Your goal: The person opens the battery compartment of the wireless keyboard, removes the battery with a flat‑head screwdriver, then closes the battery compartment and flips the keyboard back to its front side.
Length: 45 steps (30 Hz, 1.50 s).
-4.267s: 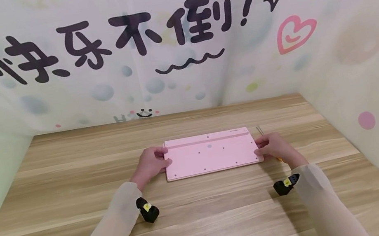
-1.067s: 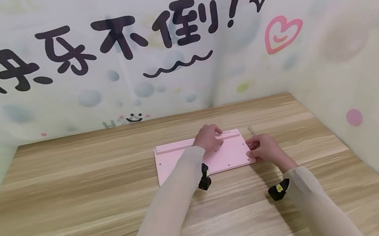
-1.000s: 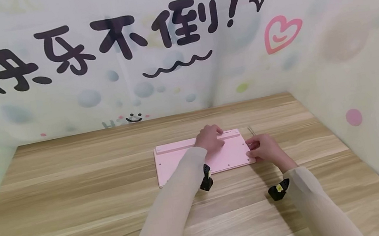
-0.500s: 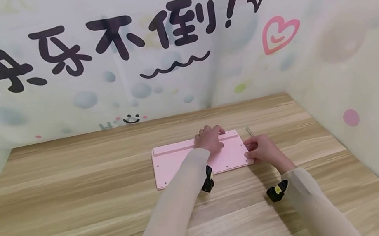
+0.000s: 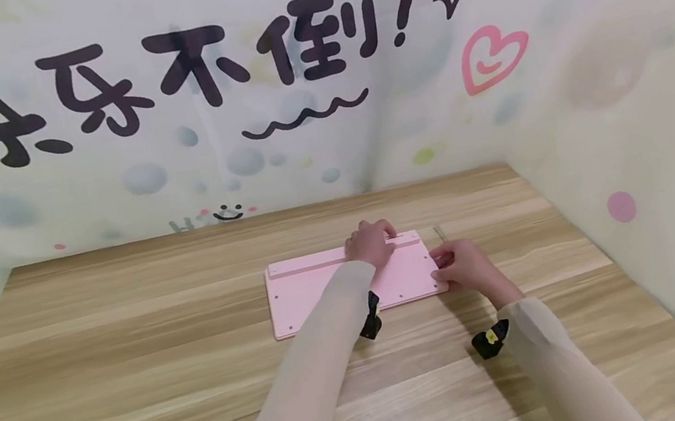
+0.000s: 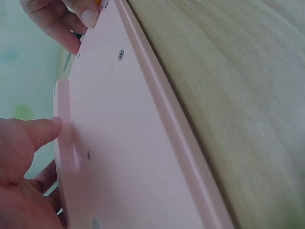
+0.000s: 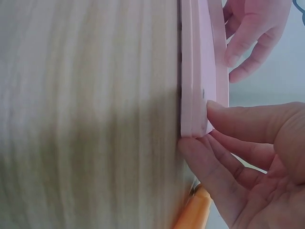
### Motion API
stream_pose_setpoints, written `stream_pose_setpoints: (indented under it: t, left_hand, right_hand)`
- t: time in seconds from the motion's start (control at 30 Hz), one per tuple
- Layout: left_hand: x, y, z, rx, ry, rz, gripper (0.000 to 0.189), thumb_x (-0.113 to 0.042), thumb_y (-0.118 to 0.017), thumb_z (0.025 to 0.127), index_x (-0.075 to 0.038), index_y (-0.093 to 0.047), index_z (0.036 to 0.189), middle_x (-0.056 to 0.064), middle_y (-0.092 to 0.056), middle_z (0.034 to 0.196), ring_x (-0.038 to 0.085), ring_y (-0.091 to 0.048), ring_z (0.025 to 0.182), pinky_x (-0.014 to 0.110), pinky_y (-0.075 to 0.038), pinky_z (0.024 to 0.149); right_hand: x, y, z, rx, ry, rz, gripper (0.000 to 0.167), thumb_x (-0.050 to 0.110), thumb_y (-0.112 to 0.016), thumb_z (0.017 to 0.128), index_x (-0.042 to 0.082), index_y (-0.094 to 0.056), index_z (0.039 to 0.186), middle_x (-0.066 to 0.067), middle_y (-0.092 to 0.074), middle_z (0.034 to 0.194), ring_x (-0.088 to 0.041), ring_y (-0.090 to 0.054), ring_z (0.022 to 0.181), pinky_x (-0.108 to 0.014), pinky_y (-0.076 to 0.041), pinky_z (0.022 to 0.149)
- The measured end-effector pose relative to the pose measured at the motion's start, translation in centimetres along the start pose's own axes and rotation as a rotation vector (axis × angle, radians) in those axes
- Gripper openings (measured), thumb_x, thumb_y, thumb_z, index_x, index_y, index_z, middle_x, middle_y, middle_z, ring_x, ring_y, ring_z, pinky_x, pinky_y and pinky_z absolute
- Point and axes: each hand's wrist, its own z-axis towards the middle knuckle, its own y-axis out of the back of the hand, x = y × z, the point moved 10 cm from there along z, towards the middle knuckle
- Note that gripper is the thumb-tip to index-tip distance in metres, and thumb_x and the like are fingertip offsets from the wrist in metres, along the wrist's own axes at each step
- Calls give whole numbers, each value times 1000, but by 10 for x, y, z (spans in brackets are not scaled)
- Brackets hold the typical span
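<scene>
A pink keyboard (image 5: 305, 296) lies upside down on the table, its screw-dotted underside facing up and a raised ridge (image 6: 65, 143) along the far edge. My left hand (image 5: 371, 243) reaches across it and grips that ridge right of the middle; in the left wrist view the thumb sits on the ridge while the other fingers go behind it, partly hidden. At the right end my right hand (image 5: 464, 267) pinches the corner, thumb on the underside and index finger (image 7: 202, 157) below the edge.
Just beyond my right hand lies a screwdriver, its thin metal shaft (image 5: 439, 232) showing in the head view and its orange handle (image 7: 194, 210) in the right wrist view. A printed cloth wall (image 5: 303, 164) borders the wooden table (image 5: 135, 363) at the back.
My left hand has left the keyboard's left end and moved right, onto the ridge. The right hand keeps its pinch on the right end. The head view has shifted slightly.
</scene>
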Motion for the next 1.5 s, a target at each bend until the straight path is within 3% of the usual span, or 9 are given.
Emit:
stream_pose_setpoints:
  t: [0.17, 0.77, 1.5]
  left_hand:
    - [0, -2, 4, -20, 13, -23, 17, -22, -62, 88, -22, -60, 106, 8, -52, 113, 29, -51, 100, 43, -36, 89]
    - [2, -9, 12, 49, 38, -60, 16, -16, -56, 91, -20, -56, 106, 9, -45, 116, 28, -49, 96, 43, -31, 94]
    - [3, -10, 14, 78, 52, -71, 15, -15, -57, 91, -18, -56, 106, 6, -47, 112, 26, -49, 96, 43, -33, 91]
  right_hand:
    - [0, 0, 0, 12, -11, 27, 37, -1, -68, 79, -8, -57, 114, -19, -61, 96, -19, -58, 75, -30, -53, 58]
    - [-1, 0, 0, 16, -19, 40, 37, -1, -68, 79, -7, -57, 114, -18, -60, 95, -19, -57, 74, -30, -53, 59]
    - [0, -1, 1, 28, -20, 35, 37, -2, -67, 79, -8, -56, 114, -18, -60, 95, -18, -57, 73, -31, -53, 59]
